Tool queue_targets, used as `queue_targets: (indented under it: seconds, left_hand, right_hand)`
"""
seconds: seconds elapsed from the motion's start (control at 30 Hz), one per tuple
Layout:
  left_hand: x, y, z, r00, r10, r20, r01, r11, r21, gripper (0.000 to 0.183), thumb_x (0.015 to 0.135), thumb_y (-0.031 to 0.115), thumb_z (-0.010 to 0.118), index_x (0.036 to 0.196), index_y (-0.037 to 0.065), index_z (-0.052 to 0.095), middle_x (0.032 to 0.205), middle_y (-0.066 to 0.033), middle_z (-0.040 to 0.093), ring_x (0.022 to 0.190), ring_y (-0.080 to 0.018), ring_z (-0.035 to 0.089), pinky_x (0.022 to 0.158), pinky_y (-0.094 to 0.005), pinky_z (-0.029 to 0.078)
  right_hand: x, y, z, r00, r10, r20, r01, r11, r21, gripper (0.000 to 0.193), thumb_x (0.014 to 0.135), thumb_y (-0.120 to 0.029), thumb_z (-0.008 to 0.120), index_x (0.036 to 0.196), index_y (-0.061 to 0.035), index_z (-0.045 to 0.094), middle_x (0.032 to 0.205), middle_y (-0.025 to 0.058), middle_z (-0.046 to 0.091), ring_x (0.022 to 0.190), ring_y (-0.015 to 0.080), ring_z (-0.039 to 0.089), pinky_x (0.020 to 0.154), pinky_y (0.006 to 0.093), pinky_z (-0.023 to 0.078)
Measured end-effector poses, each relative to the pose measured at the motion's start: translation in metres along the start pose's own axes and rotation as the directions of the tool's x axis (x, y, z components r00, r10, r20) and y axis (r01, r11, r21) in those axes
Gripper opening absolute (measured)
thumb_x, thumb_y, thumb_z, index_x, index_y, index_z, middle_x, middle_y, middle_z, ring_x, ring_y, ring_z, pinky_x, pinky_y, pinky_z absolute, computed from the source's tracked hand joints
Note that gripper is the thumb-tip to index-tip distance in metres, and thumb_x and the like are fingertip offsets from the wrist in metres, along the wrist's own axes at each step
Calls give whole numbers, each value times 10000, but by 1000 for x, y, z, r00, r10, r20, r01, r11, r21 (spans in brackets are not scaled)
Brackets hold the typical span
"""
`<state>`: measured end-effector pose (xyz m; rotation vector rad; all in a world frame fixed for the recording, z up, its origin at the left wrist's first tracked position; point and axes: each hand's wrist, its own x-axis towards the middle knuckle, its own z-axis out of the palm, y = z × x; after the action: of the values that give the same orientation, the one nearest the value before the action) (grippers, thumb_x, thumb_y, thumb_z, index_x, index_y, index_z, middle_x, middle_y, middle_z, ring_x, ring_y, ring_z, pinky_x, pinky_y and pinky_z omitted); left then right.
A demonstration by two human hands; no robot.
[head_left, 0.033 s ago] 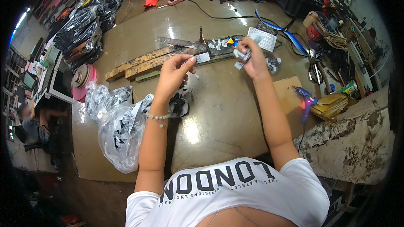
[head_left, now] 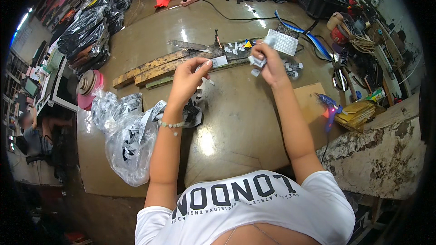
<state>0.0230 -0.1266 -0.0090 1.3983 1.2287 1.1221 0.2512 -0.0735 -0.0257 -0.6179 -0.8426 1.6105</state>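
My left hand [head_left: 188, 75] pinches a small white label [head_left: 220, 61] between thumb and fingertips, over the near edge of some worn wooden strips [head_left: 159, 70]. To its right, my right hand [head_left: 272, 66] has its fingers curled round a bunch of small white labels [head_left: 256, 61], some poking out below the fingers. Another pale, blurred piece [head_left: 270, 41] shows above that hand. Loose white pieces [head_left: 233, 48] lie beyond, between the two hands. A clear plastic bag [head_left: 131, 159] of printed labels lies left of my left forearm.
A white gridded sheet [head_left: 284, 43] lies behind my right hand, and a small pile of labels [head_left: 294, 68] beside it. Farther right are a blue glue gun [head_left: 328, 102] on cardboard [head_left: 309, 97] and scissors [head_left: 339, 77]. A black cable [head_left: 227, 17] crosses the far table. Someone sits at far left.
My right hand has shifted slightly left, toward my left hand, with the bunch of labels still in it. The left hand has barely moved.
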Motion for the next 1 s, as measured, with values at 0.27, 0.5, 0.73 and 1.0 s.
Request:
queue_targets:
  seconds: [0.27,0.5,0.73,1.0]
  left_hand:
    - [59,-11,4,996,82,21,-83,994,65,231,845,199,615,936,-13,632,716,6,610,541,-23,427,456,-181,308]
    - [105,-31,-3,999,46,2,-46,986,159,215,829,212,629,842,1,662,614,33,568,477,-15,380,419,-195,277]
    - [120,-55,-11,997,-80,18,76,982,172,223,811,203,635,869,-8,675,650,14,619,492,-28,423,445,-195,324]
    - [126,-65,-9,994,-105,32,99,983,157,230,824,214,630,895,-2,671,699,26,620,494,-15,404,426,-176,287]
  right_hand:
    - [41,17,10,989,126,81,-65,848,-527,231,788,-268,675,856,-55,619,658,-67,480,583,31,387,536,214,303]
    - [92,32,-9,994,91,54,-41,802,-595,192,779,-224,675,801,-35,644,678,-26,544,620,65,456,572,218,346]
    - [107,56,-18,997,80,4,-59,761,-646,211,764,-245,697,731,-50,626,659,-24,535,602,67,448,564,226,348]
    - [107,56,-18,996,83,-37,-85,724,-685,208,759,-241,694,727,-47,624,657,-10,549,587,78,457,548,236,353]
